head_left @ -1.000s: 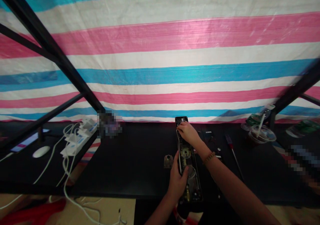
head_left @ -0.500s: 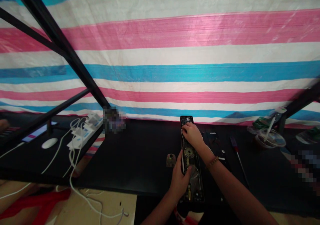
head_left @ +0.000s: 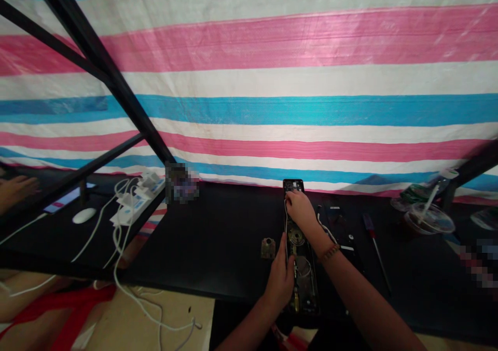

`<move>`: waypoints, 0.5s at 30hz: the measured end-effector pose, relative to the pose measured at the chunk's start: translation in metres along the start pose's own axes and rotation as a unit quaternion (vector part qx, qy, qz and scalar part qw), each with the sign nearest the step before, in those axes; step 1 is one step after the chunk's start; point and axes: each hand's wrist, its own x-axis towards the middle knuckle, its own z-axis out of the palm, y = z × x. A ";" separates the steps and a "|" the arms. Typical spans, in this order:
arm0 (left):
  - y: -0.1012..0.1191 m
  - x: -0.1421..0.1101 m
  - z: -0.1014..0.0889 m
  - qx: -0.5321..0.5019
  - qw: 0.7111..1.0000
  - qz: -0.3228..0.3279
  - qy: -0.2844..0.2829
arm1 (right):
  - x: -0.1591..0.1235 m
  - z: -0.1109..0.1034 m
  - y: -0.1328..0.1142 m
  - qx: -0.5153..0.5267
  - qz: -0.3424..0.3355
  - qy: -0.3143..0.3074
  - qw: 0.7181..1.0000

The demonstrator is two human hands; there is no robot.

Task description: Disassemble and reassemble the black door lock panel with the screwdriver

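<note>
An opened long black lock housing (head_left: 309,294) with a round fitting and a brass-coloured part inside lies lengthwise at the table's front edge. My left hand (head_left: 279,283) grips its left side, fingers along the edge and thumb near the inner parts. Toward the far end of the housing, the fingers of my right hand (head_left: 301,210) are pinched at a thin white cable (head_left: 287,221) that runs down the left inner side. My right fingertips are partly hidden. Left of the housing sits a small metal plate (head_left: 268,248) with a hole.
A screwdriver (head_left: 375,247) and small loose parts (head_left: 346,247) lie right of the housing. Farther right stands a plastic cup with a straw (head_left: 428,218). On the left are a power strip (head_left: 134,205) with white cables, a mouse (head_left: 84,216), a phone (head_left: 68,198) and another person's hand (head_left: 17,191).
My left thumb has drawn back from over the housing toward its left edge. My right hand stays at the far end. At far left, the other person's hand shows more.
</note>
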 end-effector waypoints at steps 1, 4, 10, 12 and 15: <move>-0.001 0.000 0.000 0.001 1.000 0.001 0.001 | -0.001 0.001 0.000 0.002 0.002 0.005 1.000; -0.004 -0.001 0.002 0.019 1.000 -0.004 0.007 | -0.007 0.002 0.002 0.013 0.004 0.021 1.000; -0.006 0.001 0.002 0.011 1.000 0.013 0.012 | -0.011 0.005 0.007 0.038 -0.003 0.043 0.998; -0.005 0.001 0.002 0.015 1.000 0.020 0.007 | -0.011 0.006 0.007 0.043 -0.002 0.046 0.998; -0.003 0.001 0.002 0.027 1.000 0.013 0.009 | -0.017 0.006 0.006 0.057 -0.005 0.076 0.995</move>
